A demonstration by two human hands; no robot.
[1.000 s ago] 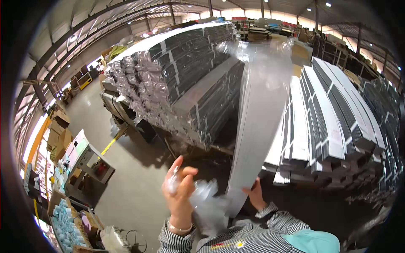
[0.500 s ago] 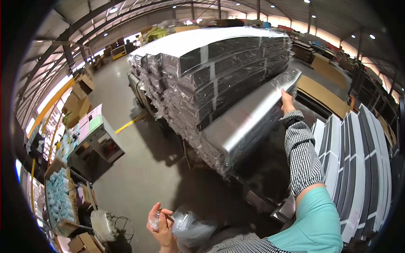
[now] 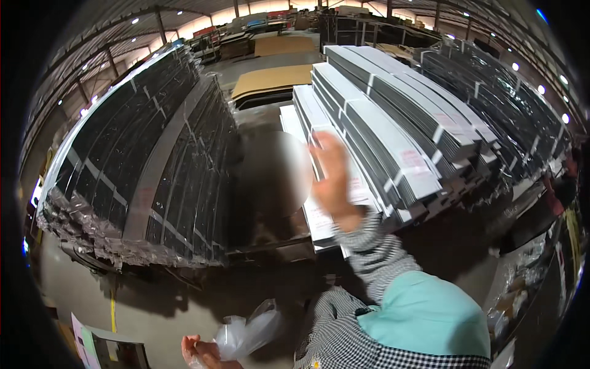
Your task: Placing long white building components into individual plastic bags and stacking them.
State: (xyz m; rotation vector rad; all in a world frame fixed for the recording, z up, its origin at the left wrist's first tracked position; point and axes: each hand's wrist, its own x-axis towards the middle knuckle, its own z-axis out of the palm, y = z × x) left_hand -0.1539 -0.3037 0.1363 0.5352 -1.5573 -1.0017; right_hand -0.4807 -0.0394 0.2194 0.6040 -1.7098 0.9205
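Low at the bottom edge, my left hand (image 3: 206,352) has its fingers curled round a crumpled piece of clear plastic film (image 3: 249,332), which trails off to the right. My right hand (image 3: 332,175) is smeared by motion, stretched out over the near bundles of strapped flat sheets (image 3: 338,123) with white tops and dark edges. Its fingers point left, and whether they hold anything cannot be made out. A pale blurred shape (image 3: 292,169) shows just beside them. To the left stands a tall stack of dark sheet bundles (image 3: 166,154) wrapped in clear film.
A dark gap (image 3: 264,215) runs between the wrapped stack and the white-topped bundles. Brown board (image 3: 270,80) lies beyond it. Another film-wrapped dark stack (image 3: 491,92) stands at the far right. Bare floor (image 3: 184,313) shows in front, with a small table (image 3: 110,347) at the lower left.
The view has swung right. My right hand has left the film-wrapped bundle on the stack and is over the white-topped bundles. My left hand still holds the plastic film.
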